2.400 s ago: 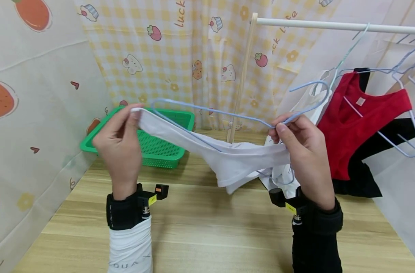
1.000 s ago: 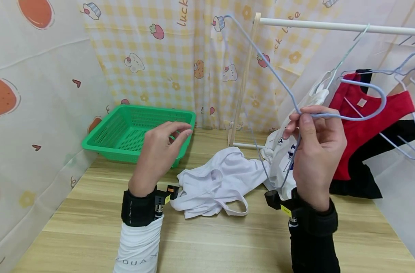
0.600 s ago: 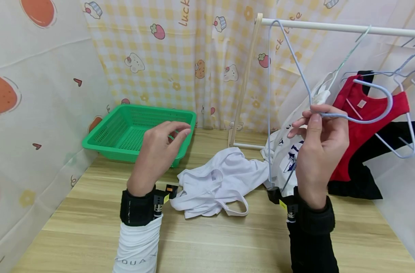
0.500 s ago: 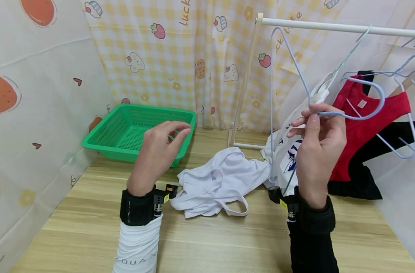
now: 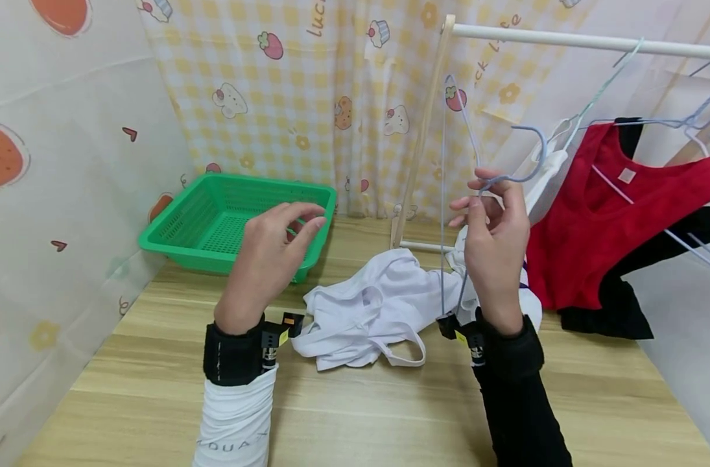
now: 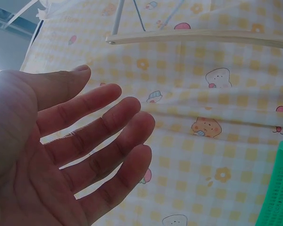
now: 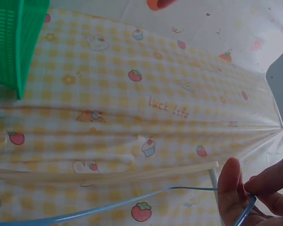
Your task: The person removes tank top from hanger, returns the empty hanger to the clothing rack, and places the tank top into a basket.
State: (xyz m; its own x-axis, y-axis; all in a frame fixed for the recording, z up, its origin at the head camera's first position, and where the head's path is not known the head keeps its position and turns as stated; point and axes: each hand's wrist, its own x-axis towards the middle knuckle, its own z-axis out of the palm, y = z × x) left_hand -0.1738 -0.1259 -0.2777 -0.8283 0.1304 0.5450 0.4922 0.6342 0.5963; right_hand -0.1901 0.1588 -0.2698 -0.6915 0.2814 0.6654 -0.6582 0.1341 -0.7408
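In the head view, my right hand (image 5: 497, 227) pinches a blue wire hanger (image 5: 528, 175) at the base of its hook, and the hanger's body stands edge-on, nearly upright. The right wrist view shows the same blue hanger (image 7: 108, 209) running in between thumb and fingers. A white strappy garment (image 5: 378, 311) lies crumpled on the table between my hands. My left hand (image 5: 273, 253) holds nothing and hovers before the green basket's right side; its fingers (image 6: 96, 146) are spread and slightly bent in the left wrist view.
The green basket (image 5: 185, 250) stands at the back left. At the right, a rack with a white rail (image 5: 535, 35) bears a red tank top (image 5: 617, 214), black clothing (image 5: 608, 311) and a white garment (image 5: 532, 311) on hangers. A patterned curtain (image 5: 284, 110) hangs behind.
The white garment has dropped from my hands to the table. My left hand has let go and drawn inward. My right hand has turned the hanger upright and recently moved left with it.
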